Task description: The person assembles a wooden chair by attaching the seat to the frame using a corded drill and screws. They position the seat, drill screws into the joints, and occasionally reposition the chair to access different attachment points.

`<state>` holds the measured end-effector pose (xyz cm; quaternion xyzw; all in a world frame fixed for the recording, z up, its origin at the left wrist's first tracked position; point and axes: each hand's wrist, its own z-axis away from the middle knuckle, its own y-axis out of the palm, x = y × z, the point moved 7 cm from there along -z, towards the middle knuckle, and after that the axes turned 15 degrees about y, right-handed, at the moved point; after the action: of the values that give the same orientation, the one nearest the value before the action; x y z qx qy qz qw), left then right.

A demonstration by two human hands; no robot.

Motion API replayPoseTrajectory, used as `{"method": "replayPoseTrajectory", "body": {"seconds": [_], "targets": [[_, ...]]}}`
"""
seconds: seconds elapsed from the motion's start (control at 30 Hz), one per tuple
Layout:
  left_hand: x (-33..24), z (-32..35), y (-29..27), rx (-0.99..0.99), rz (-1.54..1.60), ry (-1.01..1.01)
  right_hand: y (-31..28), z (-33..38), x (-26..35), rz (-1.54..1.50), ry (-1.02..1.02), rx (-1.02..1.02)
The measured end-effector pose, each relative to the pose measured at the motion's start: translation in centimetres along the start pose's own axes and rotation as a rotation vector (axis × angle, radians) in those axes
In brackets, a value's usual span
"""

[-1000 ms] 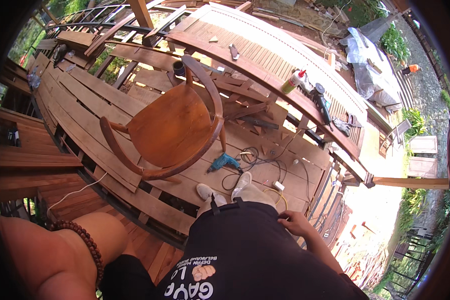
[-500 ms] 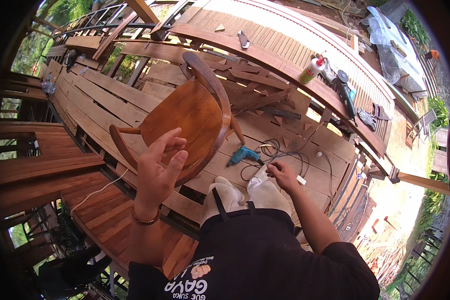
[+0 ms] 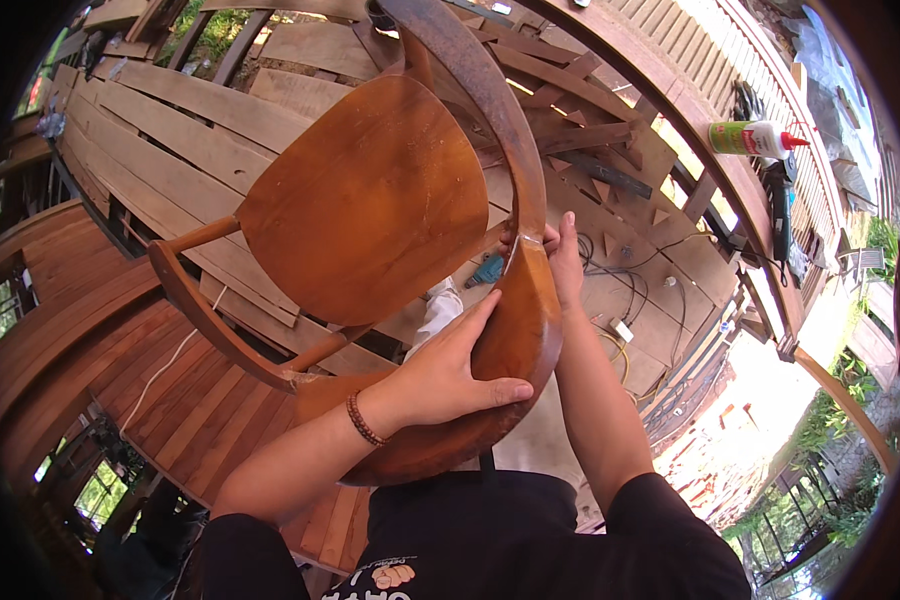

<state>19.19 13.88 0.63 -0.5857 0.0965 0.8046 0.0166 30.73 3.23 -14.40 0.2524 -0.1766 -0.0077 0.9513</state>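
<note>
A brown wooden armchair point(image 3: 370, 190) with a curved top rail stands close against me, its seat facing up. My left hand point(image 3: 455, 365) lies on the broad backrest part of the rail, thumb and forefinger stretched apart. On the rail's right side, my right hand point(image 3: 567, 265) is wrapped round from below at a pale joint line point(image 3: 525, 240). Its fingertips show on the inner side of the rail. A blue power drill point(image 3: 485, 270) lies on the boards beyond, partly hidden by the chair.
A glue bottle point(image 3: 755, 138) with a red tip stands on the wooden railing point(image 3: 660, 95) at right, with an angle grinder point(image 3: 780, 210) nearby. Cables point(image 3: 635, 290) coil on the plank floor point(image 3: 185, 140). Wood offcuts point(image 3: 570, 95) pile up behind the chair.
The chair now sits nearer and larger in view. My left hand has come down from the air onto its backrest. My right hand has moved from beside my knee to the rail.
</note>
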Motion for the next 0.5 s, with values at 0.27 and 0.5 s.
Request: {"method": "replayPoseTrajectory", "body": {"seconds": [0.27,0.5], "targets": [[8.6,-2.7,-1.9,-0.214,0.256,-0.149,1.0,-0.5,-0.4,-0.076,0.061,-0.075],[13.6,-5.4,0.1,-0.150,0.342,-0.294,0.9,-0.3,0.1,-0.063,-0.014,-0.154]]}}
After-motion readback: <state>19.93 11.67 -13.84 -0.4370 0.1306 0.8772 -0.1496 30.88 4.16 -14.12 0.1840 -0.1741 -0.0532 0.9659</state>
